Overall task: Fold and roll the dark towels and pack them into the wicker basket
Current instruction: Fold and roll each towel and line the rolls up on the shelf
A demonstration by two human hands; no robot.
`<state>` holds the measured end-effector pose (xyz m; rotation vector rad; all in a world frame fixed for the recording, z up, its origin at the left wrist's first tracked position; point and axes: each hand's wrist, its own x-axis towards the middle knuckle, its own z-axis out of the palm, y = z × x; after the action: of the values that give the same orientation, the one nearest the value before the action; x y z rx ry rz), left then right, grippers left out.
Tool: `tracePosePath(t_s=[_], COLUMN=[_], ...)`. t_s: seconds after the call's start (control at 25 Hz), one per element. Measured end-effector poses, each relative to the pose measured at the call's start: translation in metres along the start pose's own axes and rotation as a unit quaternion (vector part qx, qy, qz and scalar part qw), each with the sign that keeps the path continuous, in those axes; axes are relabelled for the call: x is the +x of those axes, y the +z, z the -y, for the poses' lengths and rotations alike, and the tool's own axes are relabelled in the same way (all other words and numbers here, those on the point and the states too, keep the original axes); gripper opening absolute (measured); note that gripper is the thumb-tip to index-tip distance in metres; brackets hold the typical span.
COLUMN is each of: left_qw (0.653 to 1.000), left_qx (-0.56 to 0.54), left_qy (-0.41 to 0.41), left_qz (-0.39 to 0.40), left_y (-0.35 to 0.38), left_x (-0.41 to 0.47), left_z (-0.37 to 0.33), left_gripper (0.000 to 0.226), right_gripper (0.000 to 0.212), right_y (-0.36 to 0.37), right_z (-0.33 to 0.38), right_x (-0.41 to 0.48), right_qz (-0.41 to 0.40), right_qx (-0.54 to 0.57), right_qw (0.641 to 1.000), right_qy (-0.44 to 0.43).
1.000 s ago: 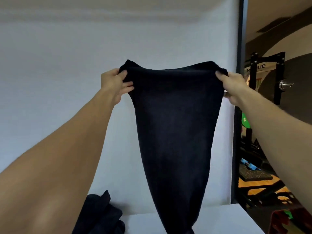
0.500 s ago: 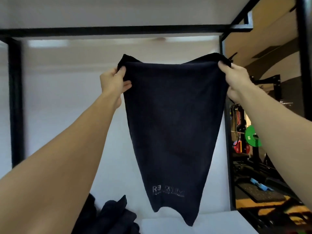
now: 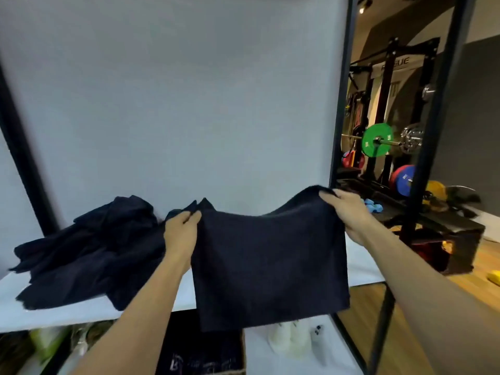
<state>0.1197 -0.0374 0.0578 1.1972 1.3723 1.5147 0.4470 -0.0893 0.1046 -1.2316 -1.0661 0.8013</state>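
Note:
I hold a dark towel [image 3: 267, 261] by its top edge, hanging doubled over the front of the white shelf [image 3: 67, 312]. My left hand [image 3: 180, 231] pinches its top left corner and my right hand [image 3: 349, 212] pinches the top right corner. A loose pile of dark towels [image 3: 89, 253] lies on the shelf to the left. Below the shelf, a basket [image 3: 243, 355] with dark towels inside is partly hidden by my left arm and the held towel.
A black metal frame post [image 3: 341, 104] stands at the shelf's right end. White bottles [image 3: 292, 339] sit on the lower shelf at right. Beyond the frame are gym racks, a green weight plate [image 3: 376, 140] and a wooden floor.
Both hands have come down from chest height to shelf level with the towel. The towel now hangs shorter, doubled over. My view has dropped, showing the pile and the lower shelf.

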Motion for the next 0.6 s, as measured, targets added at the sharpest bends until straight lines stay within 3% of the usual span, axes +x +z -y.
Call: tracePosePath(t_s=[0.12,0.2,0.4,0.6], left_qw=[0.993,0.989,0.991,0.987], left_qx=[0.094,0.131,0.130,0.142], left_qy=[-0.070,-0.073,-0.027,-0.056], left_qz=[0.004,0.013,-0.013,-0.057], left_y=[0.004,0.014,0.057,0.114], left_x=[-0.003,0.011,0.110,0.216], left_z=[0.075,0.090,0.070,0.078], left_gripper=[0.027,0.031,0.035,0.023], right_gripper=[0.015,0.015,0.016,0.014], right_y=[0.003,0.007,0.013,0.025], right_z=[-0.078,-0.101,-0.097,-0.131], right_x=[-0.006,0.006,0.113,0.236], right_qz=[0.038,0.046,0.023,-0.016], right_qx=[-0.095,-0.124,-0.110,-0.128], right_qw=[0.991,0.985,0.991,0.989], right_qy=[0.081,0.107,0.068,0.075])
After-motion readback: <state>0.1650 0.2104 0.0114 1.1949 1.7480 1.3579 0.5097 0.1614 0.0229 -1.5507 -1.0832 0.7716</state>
